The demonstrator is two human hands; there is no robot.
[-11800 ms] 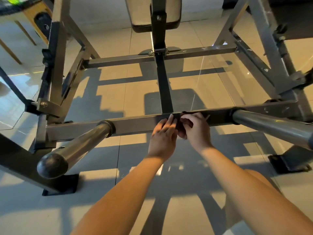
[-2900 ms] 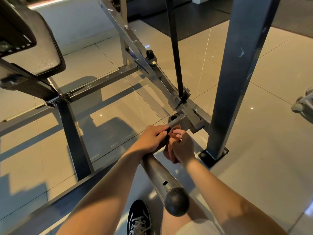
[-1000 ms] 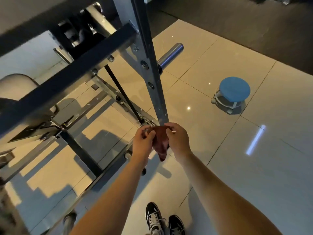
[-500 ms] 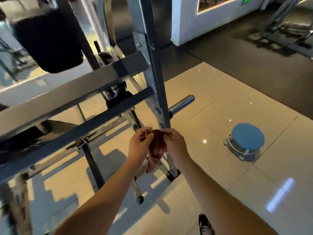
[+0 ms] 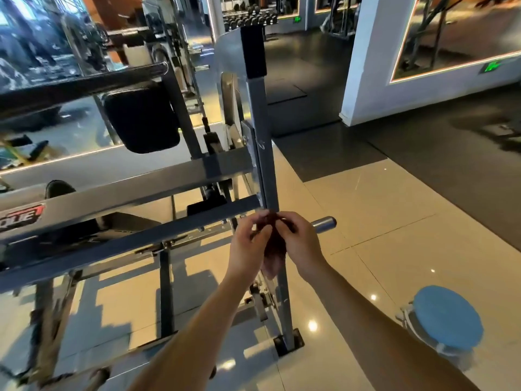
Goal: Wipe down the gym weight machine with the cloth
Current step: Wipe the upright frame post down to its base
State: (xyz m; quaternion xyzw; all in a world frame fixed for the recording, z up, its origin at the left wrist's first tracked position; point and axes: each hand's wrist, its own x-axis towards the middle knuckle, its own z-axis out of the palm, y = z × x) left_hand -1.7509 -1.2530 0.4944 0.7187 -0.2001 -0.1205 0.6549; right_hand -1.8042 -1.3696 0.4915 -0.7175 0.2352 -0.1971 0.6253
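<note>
The gym weight machine fills the left half of the view, from 7 o'clock up to 12 o'clock. Its grey upright post rises through the centre, capped in black at the top and bolted to a foot plate on the floor at 6 o'clock. Two horizontal beams run from the post toward 9 o'clock; the upper one bears a red and white label at the far left edge. A black pad hangs above the beams at 10 o'clock. A short chrome peg projects from the post toward 3 o'clock.

The tiled floor lies open to the right of the post, from 2 o'clock down to 5 o'clock, meeting dark matting further back. A low blue round stool stands at 4 o'clock, well apart from the post.

The left hand and right hand meet at centre frame, directly in front of the post where the lower beam joins it. Both hands are closed in a pinch: the thumb and fingers of each grip the top edge of the dark red cloth, which hangs slack between them down toward 6 o'clock. The cloth's upper edge sits against or just before the post; actual contact cannot be confirmed. The peg lies just beside the right hand, on its 3 o'clock side.
</note>
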